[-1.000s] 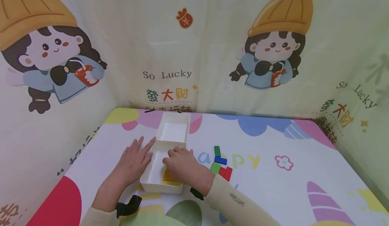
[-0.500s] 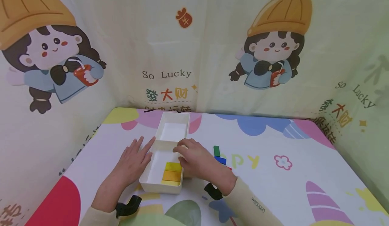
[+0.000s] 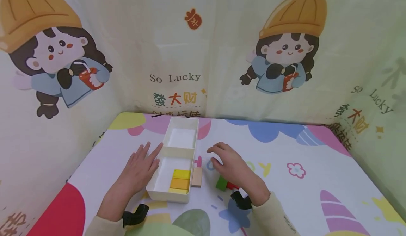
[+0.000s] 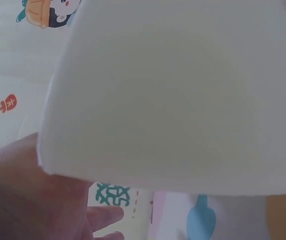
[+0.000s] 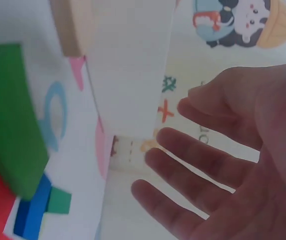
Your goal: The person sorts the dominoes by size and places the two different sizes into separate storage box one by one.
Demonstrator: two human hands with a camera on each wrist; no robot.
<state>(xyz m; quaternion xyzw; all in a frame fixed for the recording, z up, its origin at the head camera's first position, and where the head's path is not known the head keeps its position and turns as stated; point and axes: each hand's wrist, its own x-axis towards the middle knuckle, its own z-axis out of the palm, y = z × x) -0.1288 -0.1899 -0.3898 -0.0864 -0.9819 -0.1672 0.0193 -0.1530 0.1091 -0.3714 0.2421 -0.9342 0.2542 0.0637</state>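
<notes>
A white two-compartment box (image 3: pixel 168 196) stands left of centre on the table. In its near compartment, yellow block (image 3: pixel 182 174) and orange-yellow block (image 3: pixel 179 183) lie side by side against the right wall, with a paler strip at the front. My left hand (image 3: pixel 137 171), fingers straight and spread, touches the box's left edge. Holding nothing, my right hand (image 3: pixel 233 163) hovers right of the box with loosely bent fingers. Below it lie a green block (image 3: pixel 221 183) and a red block (image 3: pixel 232 185). The right wrist view also shows a blue block (image 5: pixel 32 212) and a small dark green block (image 5: pixel 59 200).
Touching or very near the box's right side is a plain wooden block (image 3: pixel 197 177). The far compartment (image 3: pixel 182 138) shows a bare floor. A patterned cloth (image 3: pixel 238 102) hangs behind the table (image 3: pixel 272 200). Black wrist mounts (image 3: pixel 135 215) sit under both wrists.
My right hand has left the yellow blocks in the near compartment and moved right, out over the coloured blocks on the table. The left hand and the box have stayed put.
</notes>
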